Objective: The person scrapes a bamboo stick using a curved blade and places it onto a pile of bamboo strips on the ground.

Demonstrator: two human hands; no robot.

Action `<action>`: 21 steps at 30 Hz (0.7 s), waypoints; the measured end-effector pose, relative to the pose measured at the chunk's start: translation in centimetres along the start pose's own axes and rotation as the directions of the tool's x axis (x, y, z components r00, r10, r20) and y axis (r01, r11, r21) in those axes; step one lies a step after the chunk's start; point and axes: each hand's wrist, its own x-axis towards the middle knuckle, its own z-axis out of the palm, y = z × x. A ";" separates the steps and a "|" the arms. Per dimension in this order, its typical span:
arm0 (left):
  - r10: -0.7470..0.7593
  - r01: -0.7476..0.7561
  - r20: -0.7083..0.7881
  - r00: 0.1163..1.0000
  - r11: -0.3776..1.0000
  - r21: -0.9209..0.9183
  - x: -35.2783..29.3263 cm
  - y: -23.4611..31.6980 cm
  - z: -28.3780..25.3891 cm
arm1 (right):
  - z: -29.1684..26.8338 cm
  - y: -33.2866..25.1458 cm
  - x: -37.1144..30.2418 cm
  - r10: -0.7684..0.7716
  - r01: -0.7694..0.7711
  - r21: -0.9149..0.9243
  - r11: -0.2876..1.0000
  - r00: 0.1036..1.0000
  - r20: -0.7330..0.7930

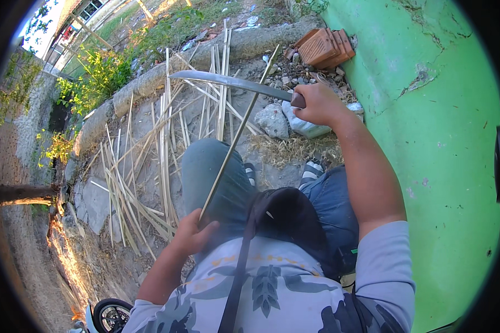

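Note:
My right hand (321, 104) is closed round the dark handle of a machete (228, 81), whose long curved blade points left. The blade crosses a thin strip of split bamboo (234, 143) near its upper end; whether it touches the strip I cannot tell. My left hand (192, 232) grips the lower end of that strip by my left thigh. From there the strip slants up and to the right over my knee. Many pale bamboo strips (164, 150) lie criss-crossed on the ground beyond and to the left of my legs.
A green wall (428, 166) rises close on my right. Stacked orange roof tiles (325, 49), a grey rock (272, 121) and a pale sack (305, 122) lie near its foot. A low concrete kerb (141, 83) curves behind the strips. A motorcycle wheel (112, 315) shows at lower left.

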 end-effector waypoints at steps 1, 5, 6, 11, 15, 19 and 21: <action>-0.002 0.002 -0.002 1.000 1.000 0.001 -0.2 0.1 0.0 | -0.2 -0.1 -0.1 -0.002 0.002 0.002 1.000 1.000 0.001; 0.061 -0.061 -0.009 0.998 0.997 -0.042 -0.3 -0.1 -0.2 | -1.3 -0.3 -0.3 -0.046 0.021 -0.242 0.970 0.995 -0.094; 0.062 -0.062 -0.003 0.998 0.997 -0.037 -0.4 -0.2 -0.3 | -1.5 -0.5 -0.4 -0.082 0.021 -0.399 0.917 0.987 -0.136; 0.015 -0.014 -0.011 1.000 0.996 0.090 -1.1 0.9 -1.2 | -1.4 -2.2 -1.0 -0.098 0.037 -0.378 0.925 0.985 -0.144; 0.026 -0.019 -0.099 0.995 0.998 0.066 -1.5 1.7 -0.8 | -0.7 -3.1 -0.8 -0.266 0.224 -0.252 0.941 0.952 -0.148; 0.067 -0.065 -0.079 0.995 0.997 0.033 -1.7 2.1 -0.9 | -1.1 -1.3 -0.4 -0.165 0.128 -0.166 0.978 0.959 -0.230; 0.156 -0.152 -0.080 0.985 0.987 0.048 -1.7 1.3 -1.0 | -1.6 0.3 -0.1 0.129 -0.168 -0.139 0.976 0.959 -0.254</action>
